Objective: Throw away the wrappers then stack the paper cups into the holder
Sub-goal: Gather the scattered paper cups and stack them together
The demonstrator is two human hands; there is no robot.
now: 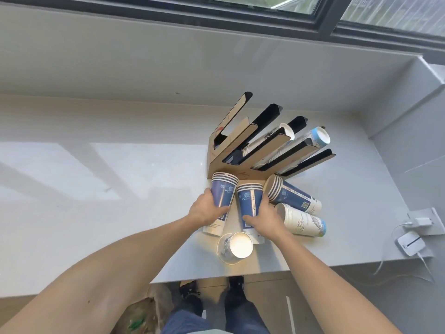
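A brown and black slotted cup holder (218, 162) stands on the white counter (96, 189), with two of its right-hand slots holding stacks of cups. In front of it lie several stacks of paper cups. My left hand (204, 209) grips a blue stack (222, 191) on the left. My right hand (263, 218) grips a second blue stack (249, 201) beside it. A third blue stack (291, 195) and a white stack (303, 220) lie on their sides to the right. A single cup (237, 247) lies near the counter edge, mouth toward me.
A wall socket with a charger (422, 222) and a small white device (409, 243) with cables sit at the counter's right end. A bag with crumpled clear wrappers (144, 312) is on the floor beside my feet. A window sill runs behind the counter.
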